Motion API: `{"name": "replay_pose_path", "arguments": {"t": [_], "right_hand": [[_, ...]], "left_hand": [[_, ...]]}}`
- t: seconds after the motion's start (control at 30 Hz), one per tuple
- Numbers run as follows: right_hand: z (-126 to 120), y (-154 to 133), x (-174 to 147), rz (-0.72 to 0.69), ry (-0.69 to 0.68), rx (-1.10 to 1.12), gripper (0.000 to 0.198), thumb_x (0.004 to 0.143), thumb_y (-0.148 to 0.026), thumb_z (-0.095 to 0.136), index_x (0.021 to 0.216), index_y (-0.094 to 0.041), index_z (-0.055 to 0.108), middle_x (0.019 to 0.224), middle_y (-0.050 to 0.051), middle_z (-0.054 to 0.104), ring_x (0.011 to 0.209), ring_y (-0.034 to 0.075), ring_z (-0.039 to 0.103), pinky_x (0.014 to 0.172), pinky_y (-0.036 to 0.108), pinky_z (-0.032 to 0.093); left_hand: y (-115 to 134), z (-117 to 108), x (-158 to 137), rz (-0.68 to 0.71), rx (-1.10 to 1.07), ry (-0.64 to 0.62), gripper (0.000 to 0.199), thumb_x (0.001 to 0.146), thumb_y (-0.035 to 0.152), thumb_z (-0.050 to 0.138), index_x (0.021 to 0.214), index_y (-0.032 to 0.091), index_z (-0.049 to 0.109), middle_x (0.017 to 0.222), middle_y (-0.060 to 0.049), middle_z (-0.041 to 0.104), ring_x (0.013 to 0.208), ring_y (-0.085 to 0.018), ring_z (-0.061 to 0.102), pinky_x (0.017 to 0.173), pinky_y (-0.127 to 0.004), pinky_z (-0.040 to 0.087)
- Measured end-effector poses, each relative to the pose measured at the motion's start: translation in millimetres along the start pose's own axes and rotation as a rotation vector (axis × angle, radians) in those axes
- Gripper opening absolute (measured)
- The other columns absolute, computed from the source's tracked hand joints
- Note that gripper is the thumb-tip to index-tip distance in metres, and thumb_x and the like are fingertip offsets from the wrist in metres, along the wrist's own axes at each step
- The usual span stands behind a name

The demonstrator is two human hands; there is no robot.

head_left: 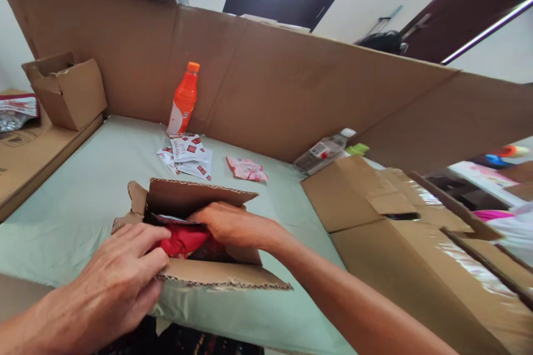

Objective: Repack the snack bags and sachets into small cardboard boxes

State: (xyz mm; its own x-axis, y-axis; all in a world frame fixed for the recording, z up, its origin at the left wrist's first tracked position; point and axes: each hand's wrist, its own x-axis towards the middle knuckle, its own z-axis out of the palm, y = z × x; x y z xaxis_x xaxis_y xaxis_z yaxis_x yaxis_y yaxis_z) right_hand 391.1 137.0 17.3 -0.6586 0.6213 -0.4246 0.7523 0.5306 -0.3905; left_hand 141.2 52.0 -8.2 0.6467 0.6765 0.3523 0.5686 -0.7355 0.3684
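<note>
An open cardboard box (225, 277) with its flaps up stands in front of me on a pale green cloth. Inside lies a shiny red packet (183, 241), with the edge of a dark and white packet (177, 219) behind it. My left hand (129, 269) is closed around the box's near left corner, its fingertips against the red packet. My right hand (227, 224) reaches into the box from the right; its fingers are hidden in there. Beyond the box are several white and red sachets (189, 155) and a pink and white packet (247, 168).
An orange drink bottle (183, 100) stands by the tall cardboard wall (270, 83). A clear bottle (325, 151) leans at the back right beside large cardboard boxes (387, 255). At the left, a small open carton (70, 91) sits on a flat cardboard box (37, 155).
</note>
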Motion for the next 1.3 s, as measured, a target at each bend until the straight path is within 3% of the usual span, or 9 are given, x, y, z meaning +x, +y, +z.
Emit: {"name": "replay_pose_path", "arguments": {"t": [0.13, 0.3, 0.47, 0.57, 0.7, 0.87, 0.97, 1.13, 1.3], "right_hand": [[-3, 4, 4, 0.004, -0.027, 0.026, 0.031, 0.079, -0.004, 0.062, 0.099, -0.02, 0.079, 0.091, 0.002, 0.08, 0.079, 0.019, 0.069, 0.063, 0.025, 0.04], [0, 0, -10, -0.079, 0.091, 0.031, 0.036, 0.087, -0.007, 0.061, 0.115, -0.022, 0.079, 0.115, 0.007, 0.081, 0.1, 0.023, 0.074, 0.082, 0.03, 0.054], [-19, 21, -50, -0.281, 0.857, 0.272, 0.024, 0.1, -0.023, 0.058, 0.109, -0.027, 0.08, 0.103, 0.003, 0.082, 0.093, 0.019, 0.076, 0.085, 0.032, 0.061], [-37, 66, -39, -0.081, 1.203, 0.298, 0.023, 0.102, -0.031, 0.057, 0.106, -0.025, 0.079, 0.095, 0.004, 0.08, 0.083, 0.019, 0.074, 0.076, 0.033, 0.061], [-39, 132, 34, 0.321, 0.878, -0.008, 0.038, 0.095, -0.014, 0.056, 0.13, -0.015, 0.07, 0.131, 0.014, 0.073, 0.119, 0.026, 0.068, 0.104, 0.042, 0.054], [-19, 166, 129, 0.311, 0.767, -0.03, 0.059, 0.08, 0.002, 0.062, 0.138, -0.013, 0.066, 0.159, 0.023, 0.051, 0.145, 0.035, 0.047, 0.118, 0.05, 0.039], [-16, 171, 158, 0.302, 0.805, 0.056, 0.044, 0.085, 0.002, 0.054, 0.122, -0.014, 0.072, 0.146, 0.023, 0.062, 0.14, 0.033, 0.052, 0.115, 0.047, 0.041], [-27, 174, 148, 0.331, 1.022, 0.307, 0.028, 0.094, -0.014, 0.047, 0.103, -0.019, 0.073, 0.11, 0.014, 0.076, 0.112, 0.028, 0.067, 0.098, 0.039, 0.053], [-44, 156, 76, 0.254, 1.277, 0.559, 0.036, 0.096, -0.047, 0.044, 0.098, -0.021, 0.068, 0.081, 0.002, 0.066, 0.07, 0.02, 0.066, 0.058, 0.03, 0.058]], "left_hand": [[-1, -14, 21, -0.006, 0.111, -0.169, 0.021, 0.086, 0.01, 0.059, 0.103, 0.017, 0.067, 0.154, -0.026, 0.052, 0.137, -0.043, 0.056, 0.105, -0.06, 0.053], [-3, -26, 56, -0.029, 0.022, -0.418, 0.015, 0.082, 0.016, 0.063, 0.095, 0.018, 0.071, 0.103, -0.014, 0.075, 0.097, -0.034, 0.072, 0.086, -0.047, 0.059], [-5, -22, 62, -0.069, -0.019, -0.49, 0.009, 0.082, 0.015, 0.061, 0.086, 0.019, 0.068, 0.091, -0.008, 0.072, 0.087, -0.029, 0.07, 0.079, -0.041, 0.054], [-4, -23, 59, -0.067, -0.047, -0.492, 0.01, 0.077, 0.011, 0.061, 0.08, 0.02, 0.064, 0.09, -0.006, 0.071, 0.086, -0.026, 0.068, 0.075, -0.036, 0.051], [-8, -14, 54, -0.068, -0.094, -0.378, 0.013, 0.076, 0.012, 0.061, 0.081, 0.023, 0.066, 0.089, -0.004, 0.072, 0.087, -0.025, 0.067, 0.079, -0.035, 0.053], [-35, 40, 40, 0.031, -0.076, -0.266, 0.009, 0.081, 0.032, 0.07, 0.077, 0.025, 0.066, 0.082, -0.005, 0.074, 0.077, -0.024, 0.067, 0.075, -0.034, 0.054], [-50, 68, 34, 0.047, -0.037, -0.2, 0.02, 0.088, 0.035, 0.066, 0.072, 0.025, 0.062, 0.079, -0.005, 0.075, 0.072, -0.023, 0.067, 0.071, -0.033, 0.054], [-41, 42, 38, 0.029, -0.058, -0.174, 0.014, 0.088, 0.039, 0.069, 0.086, 0.025, 0.071, 0.099, -0.009, 0.08, 0.085, -0.028, 0.074, 0.078, -0.038, 0.06], [-21, -10, 44, -0.12, -0.16, 0.034, 0.06, 0.086, 0.044, 0.076, 0.143, 0.035, 0.06, 0.145, -0.009, 0.068, 0.124, -0.036, 0.069, 0.095, -0.046, 0.062]]}}
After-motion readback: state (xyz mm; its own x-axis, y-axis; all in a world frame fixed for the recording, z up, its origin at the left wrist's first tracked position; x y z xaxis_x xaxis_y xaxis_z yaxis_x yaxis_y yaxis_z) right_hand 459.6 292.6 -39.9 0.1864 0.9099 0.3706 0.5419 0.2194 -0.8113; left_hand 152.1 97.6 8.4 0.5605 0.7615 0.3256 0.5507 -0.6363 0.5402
